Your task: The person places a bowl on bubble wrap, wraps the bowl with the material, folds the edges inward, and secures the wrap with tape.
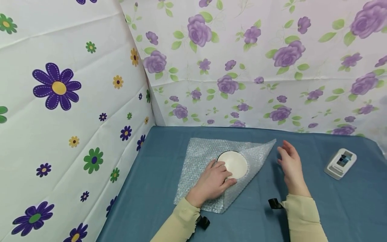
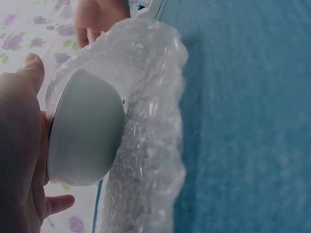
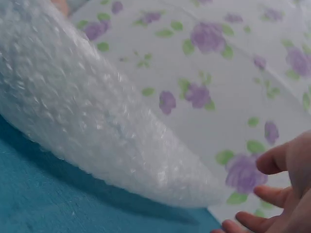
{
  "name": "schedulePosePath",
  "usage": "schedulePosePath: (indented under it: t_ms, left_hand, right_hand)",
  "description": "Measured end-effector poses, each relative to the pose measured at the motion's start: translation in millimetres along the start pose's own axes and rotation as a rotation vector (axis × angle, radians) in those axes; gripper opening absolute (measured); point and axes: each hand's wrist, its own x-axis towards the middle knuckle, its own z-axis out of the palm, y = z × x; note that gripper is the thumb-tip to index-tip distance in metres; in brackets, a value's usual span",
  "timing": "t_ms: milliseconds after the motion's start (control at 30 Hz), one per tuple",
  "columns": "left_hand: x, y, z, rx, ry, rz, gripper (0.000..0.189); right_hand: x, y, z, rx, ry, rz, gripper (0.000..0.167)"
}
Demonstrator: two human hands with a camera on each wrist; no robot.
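A white bowl [image 1: 237,161] with a thin dark rim stands upright on a sheet of bubble wrap [image 1: 196,154]. My left hand [image 1: 213,181] rests over the near left side of the bowl's mouth, fingers spread across its rim. In the left wrist view the bowl's smooth outer wall [image 2: 87,131] shows beneath that hand. The sheet's right side lifts off the table and slants up to a pointed corner [image 3: 204,191]. Just right of that corner, my right hand [image 1: 291,164] hovers with loosely bent fingers, holding nothing.
A white boxy object with a dark, bluish window [image 1: 340,164] lies on the right of the blue tablecloth [image 1: 251,220]. Flowered sheets [image 1: 257,80] hang behind the table and along its left side. Black wrist-camera mounts [image 1: 275,203] stick out from the cuffs.
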Motion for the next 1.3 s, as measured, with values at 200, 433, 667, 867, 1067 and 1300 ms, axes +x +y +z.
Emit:
schedulePosePath:
  t_ms: [200,433,667,867,1067,1300]
  left_hand:
    - [0.7,5.3,4.7,0.002,-0.023,0.001,0.048]
    - [-1.3,7.8,6.4,-0.026,-0.027,-0.009,0.048]
    - [-3.5,4.4,5.4,-0.043,-0.032,-0.024,0.048]
    - [-1.9,1.2,5.1,-0.034,-0.033,-0.01,0.049]
    - [-0.2,-1.1,3.4,-0.022,-0.042,-0.013,0.048]
    - [-0.8,-1.2,1.9,-0.023,-0.031,-0.017,0.049]
  right_hand:
    - [17.4,8,7,-0.102,-0.105,0.076,0.079]
    - [37.4,-2,15,-0.188,-0.112,0.158,0.092]
    - [51.7,-9,12,-0.211,-0.204,0.216,0.077]
    - [53.6,-5,3,-0.189,-0.235,0.219,0.068]
    - [53.4,-3,-4,-0.142,-0.236,0.203,0.068]
    - [55.0,-3,-6,-0.09,-0.209,0.233,0.069]
